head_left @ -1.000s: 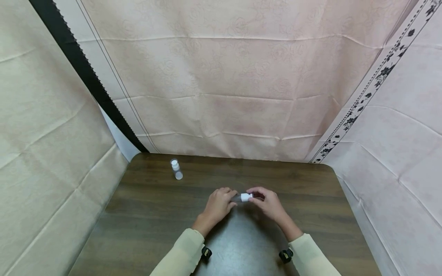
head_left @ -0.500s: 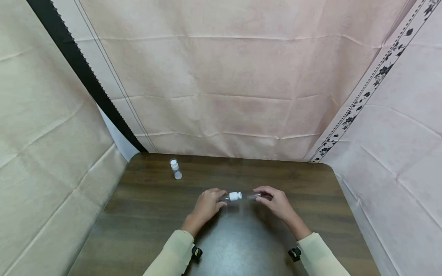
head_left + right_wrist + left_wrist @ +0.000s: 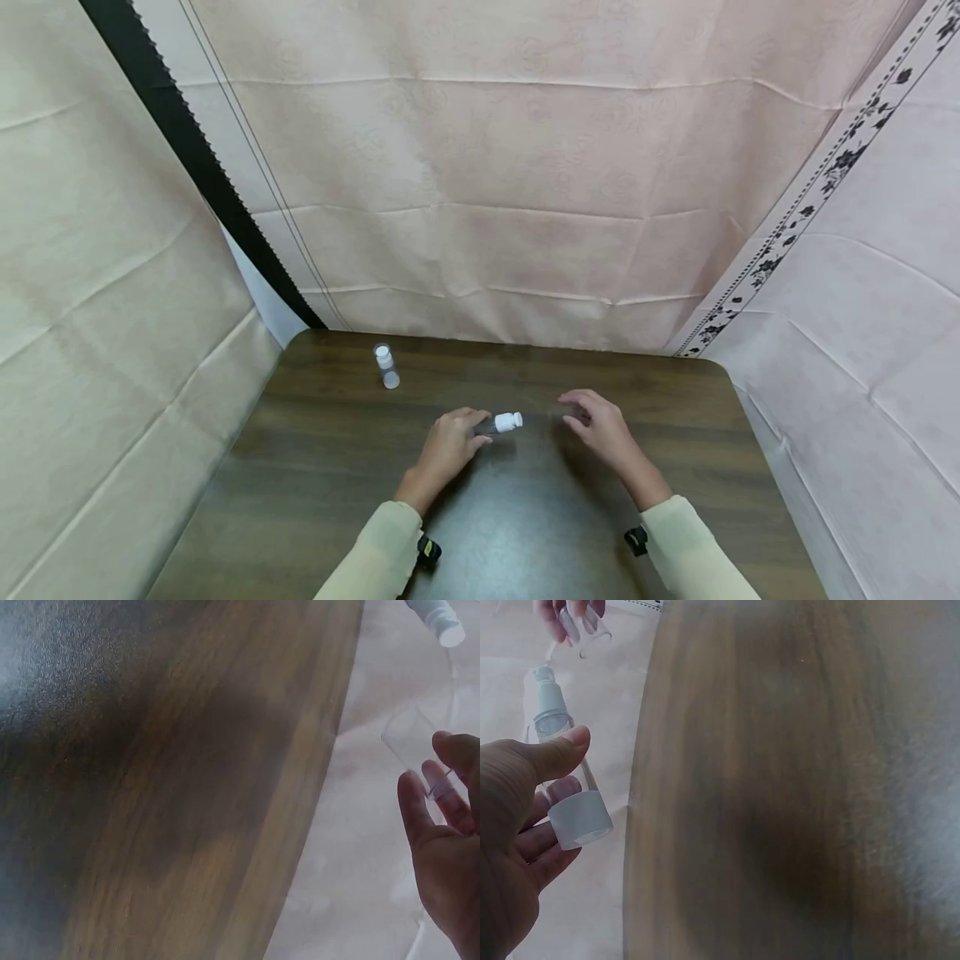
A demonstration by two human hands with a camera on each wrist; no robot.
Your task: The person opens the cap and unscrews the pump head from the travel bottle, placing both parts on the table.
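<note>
My left hand [image 3: 446,446] grips a small clear pump bottle [image 3: 507,422] above the table. In the left wrist view the bottle has a white pump head [image 3: 550,696] and a white base [image 3: 581,819], with the thumb across its clear body. My right hand [image 3: 602,427] pinches a clear cap [image 3: 411,739] between thumb and fingers, its open end toward the bottle. Cap and pump head are apart, with a gap between the hands. A second, similar small bottle [image 3: 386,367] with a white top is at the table's far left.
The brown wooden table [image 3: 330,483] has rounded far corners. Pale cloth [image 3: 480,167] hangs behind it and at both sides. Both wrists wear dark cameras [image 3: 636,540] just beside the sleeves.
The right hand has drawn the clear cap off the bottle's pump head and moved right, slightly upward. The left hand has shifted a little left with the bottle. The second bottle stays put.
</note>
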